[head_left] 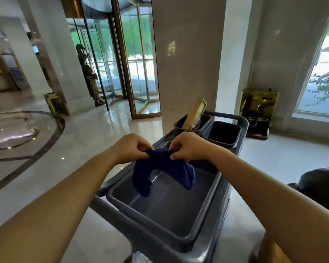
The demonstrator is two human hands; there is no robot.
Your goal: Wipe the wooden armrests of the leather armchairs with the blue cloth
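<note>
Spreading across the whole scene is a polished marble floor [95,133] with a dark curved inlay at the left, and a broad stone column [188,59] rises from it in the middle, just behind a grey service cart [222,215]. A glass revolving door [122,59] with brass frames stands to the left of the column, with a dark statue [89,76] beside it. At the right wall, under a tall window [323,73], sits a brass-coloured stand [258,107]. A dark rounded shape shows at the right edge, too cropped to tell what it is.

The cart's top holds a large shallow grey bin [160,211] nearest the camera. Beyond it are two smaller dark tubs [221,133] side by side; the left one has a wooden-handled tool [195,112] leaning out of it, tilted up and to the right.

Both bare forearms reach in from the lower corners and meet above the large bin. The left hand [131,148] and the right hand [188,147] are each closed in a pinch on the upper edge of the blue cloth [160,168], thumbs and fingertips clamped close together near its middle. The cloth is held clear of the bin, its long axis running left to right between the hands. It is bunched at the top, and its two ends hang down like an arch, the left end [141,183] drooping a little lower than the right end [188,177].
</note>
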